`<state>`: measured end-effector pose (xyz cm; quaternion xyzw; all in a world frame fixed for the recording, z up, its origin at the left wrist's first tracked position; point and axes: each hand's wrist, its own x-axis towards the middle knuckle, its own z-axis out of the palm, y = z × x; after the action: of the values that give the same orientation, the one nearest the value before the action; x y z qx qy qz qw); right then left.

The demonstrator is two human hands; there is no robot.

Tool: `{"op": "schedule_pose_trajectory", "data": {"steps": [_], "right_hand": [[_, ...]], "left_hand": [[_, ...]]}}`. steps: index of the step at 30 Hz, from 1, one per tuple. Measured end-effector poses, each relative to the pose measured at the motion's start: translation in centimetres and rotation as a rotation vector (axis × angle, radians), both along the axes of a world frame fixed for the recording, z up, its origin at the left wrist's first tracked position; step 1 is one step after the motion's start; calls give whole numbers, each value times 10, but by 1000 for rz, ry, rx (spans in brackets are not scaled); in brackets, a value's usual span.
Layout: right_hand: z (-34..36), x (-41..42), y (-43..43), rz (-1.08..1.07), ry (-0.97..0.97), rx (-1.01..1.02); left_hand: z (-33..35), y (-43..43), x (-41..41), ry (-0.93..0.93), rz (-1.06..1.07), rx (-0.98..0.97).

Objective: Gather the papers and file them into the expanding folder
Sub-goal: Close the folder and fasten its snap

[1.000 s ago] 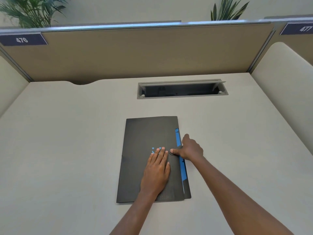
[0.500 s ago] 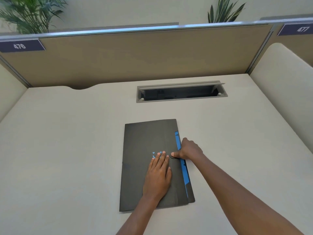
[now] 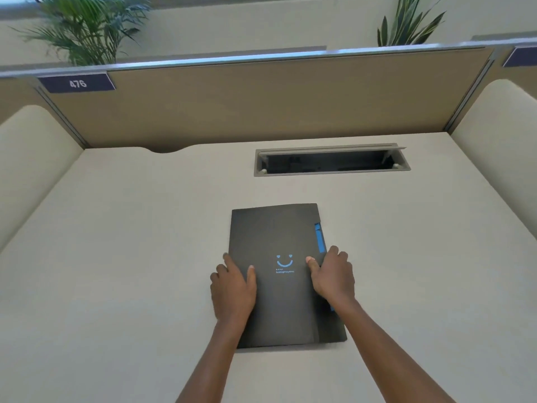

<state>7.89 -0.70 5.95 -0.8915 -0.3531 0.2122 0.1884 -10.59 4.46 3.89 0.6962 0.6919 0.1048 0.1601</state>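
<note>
A black expanding folder (image 3: 276, 237) with a blue smiley logo lies closed and flat on the beige desk (image 3: 130, 242). A blue strip (image 3: 319, 238) shows along its right edge. My left hand (image 3: 234, 289) grips the folder's left edge, thumb on top of the cover. On the right edge sits my right hand (image 3: 334, 276), thumb on the cover and fingers curled over the side. No loose papers are in view.
An open cable slot (image 3: 331, 161) is set into the desk behind the folder. A tan partition (image 3: 261, 100) with a "476" label closes the back, and cream side panels (image 3: 499, 146) flank the desk. Plants stand beyond the partition.
My left hand slid from the cover's middle to the left edge, uncovering the logo. My right hand left the clasp near the blue strip and now holds the right edge.
</note>
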Motion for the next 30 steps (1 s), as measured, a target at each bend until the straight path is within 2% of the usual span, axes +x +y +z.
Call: {"op": "schedule_pose_trajectory", "data": {"steps": [3,7,13,16,20,30], "right_hand": [[-1,5,6,-82,98,26],[-10,25,8,-172,267,80],[-7,37,4,-229,511,230],[4,43,6,-232,649,327],[20,56,9,-157,633,432],[40,69,22,-83,565,562]], "left_hand": [[1,8,4,-122,95,-64],[0,29,-7,-417,286,-137],[1,42,-15,-807,314,-261],[9,43,-9,-964,280,-260],[24,50,-3,-1142,233,-212],[47,66,8,-1298,220,-154]]}}
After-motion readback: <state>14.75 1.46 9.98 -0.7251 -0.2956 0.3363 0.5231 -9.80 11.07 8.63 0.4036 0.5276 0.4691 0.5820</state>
